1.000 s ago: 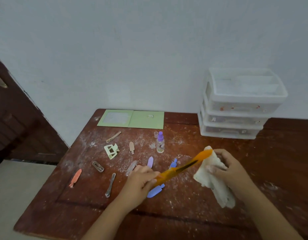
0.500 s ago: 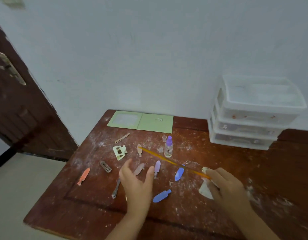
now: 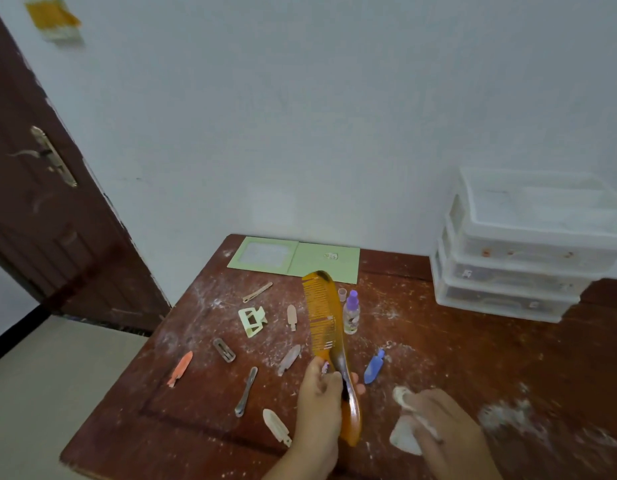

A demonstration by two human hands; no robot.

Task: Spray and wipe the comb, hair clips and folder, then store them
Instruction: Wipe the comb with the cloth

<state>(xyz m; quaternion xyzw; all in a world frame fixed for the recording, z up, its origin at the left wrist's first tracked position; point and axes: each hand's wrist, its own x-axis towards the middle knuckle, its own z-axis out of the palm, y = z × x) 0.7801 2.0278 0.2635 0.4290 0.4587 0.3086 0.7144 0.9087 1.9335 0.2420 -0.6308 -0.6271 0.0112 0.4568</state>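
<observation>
At the bottom centre of the frame the left hand (image 3: 320, 400) grips the comb (image 3: 329, 337), fingers (image 3: 326, 379) curled round its handle where the teeth end. The amber comb stands raised above the surface (image 3: 473, 362), its handle end pointing down toward the lower edge and its rounded tip reaching up in front of the folder (image 3: 300, 259); the teeth face left. At the lower right the right hand (image 3: 442, 427) presses down on a white cloth (image 3: 404, 441), fingers bent over it and holding it against the wood.

Just left of the left hand lie a cream clip (image 3: 276, 427) and a slim metal clip (image 3: 246, 391). A blue clip (image 3: 373, 366) lies just right of the comb's handle. Further left, near the surface's edge, sits an orange clip (image 3: 180, 368). Mid-frame, a brown clip (image 3: 224, 349) and a pale pink clip (image 3: 289, 359) lie apart, and above them a pale green claw clip (image 3: 252, 320) and a small beige clip (image 3: 291, 317). A tan clip (image 3: 257, 292) lies slantwise above those.

A small spray bottle (image 3: 351, 315) with a purple top stands upright just right of the comb's teeth, a tiny clear cap (image 3: 342, 294) beside it. White dust streaks the dark red wood.

At the far edge the green folder lies open flat against the wall. At the right, a stack of clear plastic drawers (image 3: 528, 247) stands on the surface by the wall. A dark door (image 3: 40, 188) fills the left of the frame.
</observation>
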